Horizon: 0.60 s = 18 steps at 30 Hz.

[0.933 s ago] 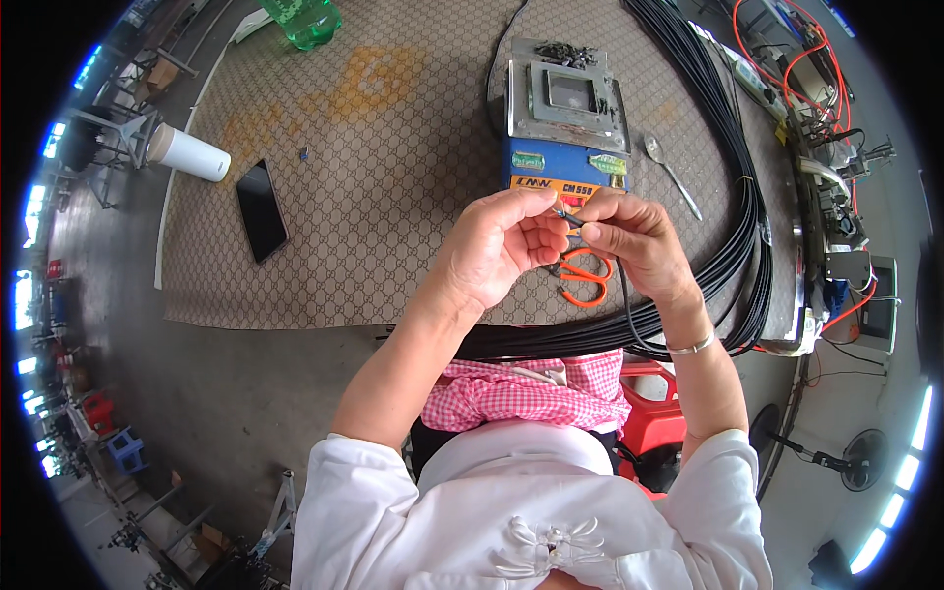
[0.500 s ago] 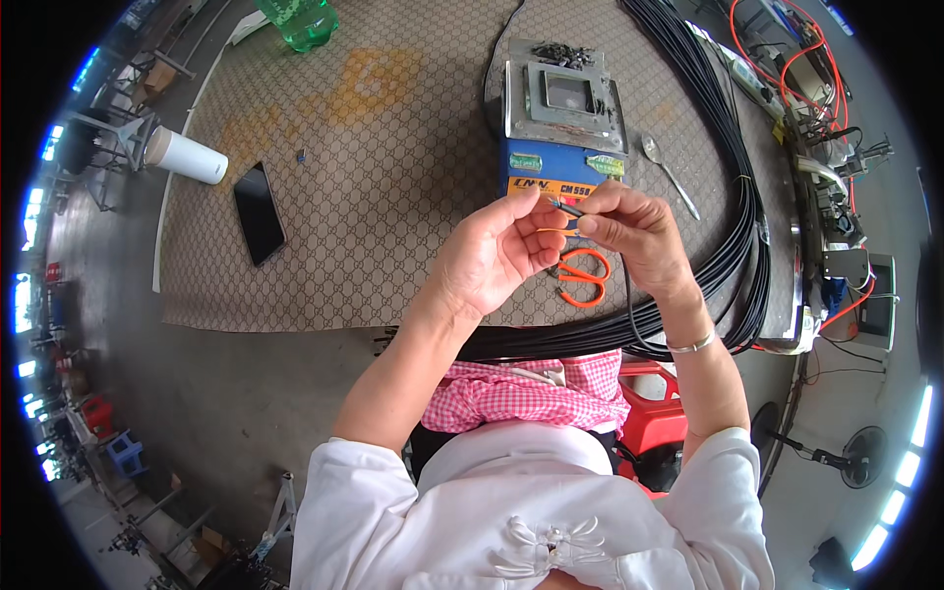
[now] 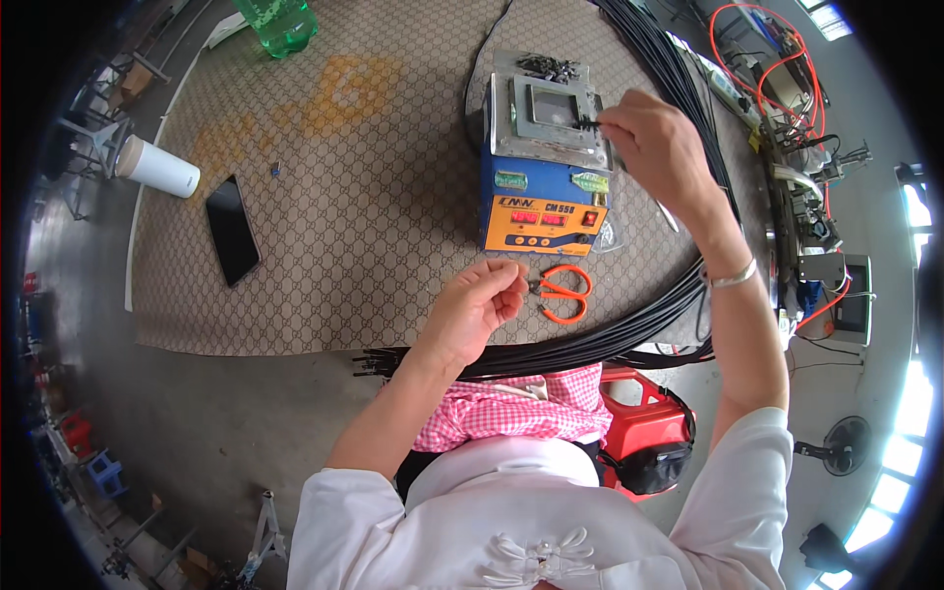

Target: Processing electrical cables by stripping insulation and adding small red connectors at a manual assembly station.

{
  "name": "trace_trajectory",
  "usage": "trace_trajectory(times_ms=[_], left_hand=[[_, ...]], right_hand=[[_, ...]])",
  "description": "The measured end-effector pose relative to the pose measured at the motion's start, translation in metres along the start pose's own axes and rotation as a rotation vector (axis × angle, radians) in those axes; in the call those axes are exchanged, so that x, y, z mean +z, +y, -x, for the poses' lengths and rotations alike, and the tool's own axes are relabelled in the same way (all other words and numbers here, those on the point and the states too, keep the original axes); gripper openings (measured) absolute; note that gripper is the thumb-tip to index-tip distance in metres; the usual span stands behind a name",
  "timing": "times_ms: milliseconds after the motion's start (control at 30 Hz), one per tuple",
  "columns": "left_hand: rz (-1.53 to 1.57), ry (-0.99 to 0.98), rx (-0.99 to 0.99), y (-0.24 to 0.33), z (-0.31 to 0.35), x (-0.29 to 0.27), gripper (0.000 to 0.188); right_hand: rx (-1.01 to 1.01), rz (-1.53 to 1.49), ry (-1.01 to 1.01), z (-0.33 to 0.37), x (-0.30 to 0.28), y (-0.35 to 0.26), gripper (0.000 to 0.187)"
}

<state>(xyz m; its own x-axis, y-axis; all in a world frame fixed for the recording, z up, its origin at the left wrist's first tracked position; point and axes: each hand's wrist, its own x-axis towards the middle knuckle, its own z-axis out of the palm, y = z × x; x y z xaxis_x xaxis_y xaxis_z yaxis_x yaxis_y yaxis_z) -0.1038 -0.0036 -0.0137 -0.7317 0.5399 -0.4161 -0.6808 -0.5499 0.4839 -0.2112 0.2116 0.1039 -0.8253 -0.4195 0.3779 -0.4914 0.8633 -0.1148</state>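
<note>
My right hand [image 3: 661,147] pinches a black cable [image 3: 588,125] whose end reaches over the right rim of the square well on the solder pot. The solder pot [image 3: 539,177] is a blue box with an orange front, lit red digits and a grey metal top. Nearer to me, my left hand [image 3: 477,307] is closed, thumb against curled forefinger, with nothing visible in it. Just right of its fingertips lies a pair of orange-handled snips [image 3: 565,295], blades partly hidden. Dark scraps [image 3: 548,67] are heaped on the pot's far edge.
A long bundle of black cables [image 3: 610,339] curves along the table's front and right side. At left are a phone [image 3: 233,231], a white cup [image 3: 157,167] and a green bottle [image 3: 279,25]. A small clear bag [image 3: 610,236] lies beside the pot. A red stool [image 3: 649,423] stands below.
My right hand has moved away from the left, up to the pot's top with the cable. My left hand has dropped toward the snips and closed, uncovering the pot's front.
</note>
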Motion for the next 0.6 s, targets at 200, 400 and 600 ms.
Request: trace_trajectory(times_ms=[200, 400, 600], left_hand=[[0.009, 0.034, -0.028, -0.002, 0.002, -0.007, 0.014], [0.042, 0.036, -0.043, -0.004, 0.002, -0.018, 0.013], [0.046, 0.036, -0.043, -0.006, 0.002, -0.023, 0.013]], right_hand=[[0.052, 0.216, -0.182, -0.027, 0.015, 0.013, 0.015], [0.13, 0.264, -0.29, -0.034, 0.03, 0.011, 0.017], [0.132, 0.279, -0.343, -0.036, 0.036, 0.012, 0.016]])
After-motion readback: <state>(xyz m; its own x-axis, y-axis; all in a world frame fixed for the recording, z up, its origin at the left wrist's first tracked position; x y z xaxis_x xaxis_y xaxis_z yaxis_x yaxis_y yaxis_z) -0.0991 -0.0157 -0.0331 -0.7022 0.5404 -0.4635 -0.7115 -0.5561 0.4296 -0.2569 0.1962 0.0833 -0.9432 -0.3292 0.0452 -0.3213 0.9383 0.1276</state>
